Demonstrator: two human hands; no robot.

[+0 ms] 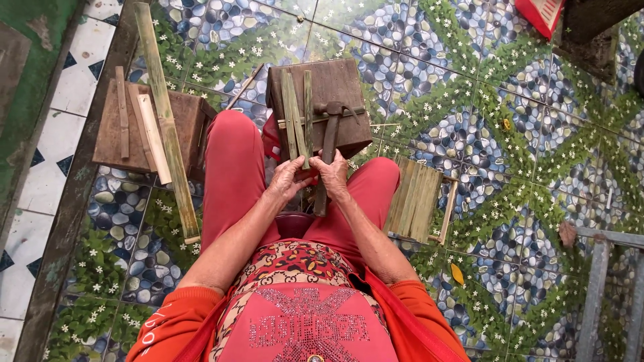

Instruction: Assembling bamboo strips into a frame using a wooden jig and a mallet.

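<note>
- My left hand (287, 179) fingers pinch the bamboo strips (295, 121) on the wooden block (335, 84).
- My right hand (333, 173) fingers wrap the hammer (329, 134); its lower handle is hidden.
- Pebble-patterned tile floor (469, 100).

Pebble-and-leaf patterned floor tiles (510, 87); green wall (27, 40) at left.

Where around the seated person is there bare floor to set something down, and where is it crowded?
Free: the tiled floor right of the wooden block, beyond the bamboo slat panel; also the tiles between the two knees' outer sides and the long bamboo strip. Crowded: the block top, where left hand and right hand meet hammer.
</note>
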